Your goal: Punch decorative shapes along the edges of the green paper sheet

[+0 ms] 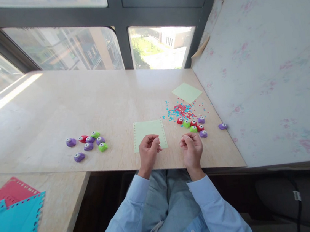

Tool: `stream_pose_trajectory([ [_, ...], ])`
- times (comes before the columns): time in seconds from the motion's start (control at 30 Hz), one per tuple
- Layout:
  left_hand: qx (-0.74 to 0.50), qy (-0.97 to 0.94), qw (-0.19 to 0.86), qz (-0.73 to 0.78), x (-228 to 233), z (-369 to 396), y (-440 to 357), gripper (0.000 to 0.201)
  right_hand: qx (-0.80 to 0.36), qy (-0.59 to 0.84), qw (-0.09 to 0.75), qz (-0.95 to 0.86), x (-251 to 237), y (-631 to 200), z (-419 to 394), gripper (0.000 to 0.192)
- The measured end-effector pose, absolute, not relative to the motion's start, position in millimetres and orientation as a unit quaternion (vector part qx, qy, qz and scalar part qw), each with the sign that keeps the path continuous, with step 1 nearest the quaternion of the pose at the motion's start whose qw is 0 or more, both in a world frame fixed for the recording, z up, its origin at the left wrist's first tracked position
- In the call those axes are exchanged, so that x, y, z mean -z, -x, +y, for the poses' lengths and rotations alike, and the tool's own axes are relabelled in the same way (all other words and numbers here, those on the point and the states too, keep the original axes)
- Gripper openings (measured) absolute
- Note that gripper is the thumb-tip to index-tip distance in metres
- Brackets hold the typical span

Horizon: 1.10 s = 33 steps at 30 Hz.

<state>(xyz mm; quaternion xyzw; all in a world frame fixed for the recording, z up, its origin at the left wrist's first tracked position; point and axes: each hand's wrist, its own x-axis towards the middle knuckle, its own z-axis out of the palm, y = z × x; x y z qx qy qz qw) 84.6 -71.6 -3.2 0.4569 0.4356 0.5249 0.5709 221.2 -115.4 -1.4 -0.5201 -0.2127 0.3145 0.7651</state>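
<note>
A light green paper sheet (147,130) with punched holes along its edges lies on the beige table (56,110) in front of me. My left hand (148,153) rests on the sheet's near edge with fingers curled; I cannot tell whether it pinches the paper. My right hand (192,150) hovers just right of the sheet, fingers curled in and empty, close to a cluster of small craft punches (193,123) in red, green and purple.
A second group of punches (88,143) sits to the left. Red and blue paper confetti (182,109) and another green sheet (186,92) lie beyond the right cluster. A lone purple punch (222,126) lies by the wall. Red and blue punched sheets (10,217) rest on the lower table.
</note>
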Motion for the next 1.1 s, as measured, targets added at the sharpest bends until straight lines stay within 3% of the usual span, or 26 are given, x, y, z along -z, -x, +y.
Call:
stream_pose_trajectory([
  [0.33,-0.591,-0.433,0.501,0.46,2.5,-85.0,-71.1,0.02,-0.29,0.547,0.747,-0.242,11.7,-243.5,-157.0,0.019],
  [0.57,-0.49,-0.674,0.248,0.493,-0.2,-65.8,-44.1,0.013,-0.275,0.623,0.669,-0.297,20.6,-259.3,-161.8,0.025],
  [0.67,-0.433,-0.747,0.181,0.471,4.0,-53.0,-34.4,0.022,-0.277,0.635,0.653,-0.305,18.7,-267.2,-158.2,0.043],
  [0.77,-0.384,-0.774,0.174,0.474,12.3,-46.9,-29.8,0.025,-0.32,0.636,0.636,-0.297,11.5,-272.4,-151.5,0.077],
  [0.87,-0.357,-0.783,0.177,0.478,19.6,-44.9,-29.0,0.021,-0.359,0.653,0.605,-0.28,1.4,-273.9,-143.7,0.097],
  [0.97,-0.366,-0.78,0.182,0.475,22.6,-43.5,-29.3,0.02,-0.381,0.667,0.582,-0.268,-7.8,-274.0,-137.7,0.102],
  [1.1,-0.376,-0.777,0.186,0.47,22.2,-42.2,-29.0,0.019,-0.401,0.676,0.558,-0.267,-12.3,-275.6,-134.9,0.091],
])
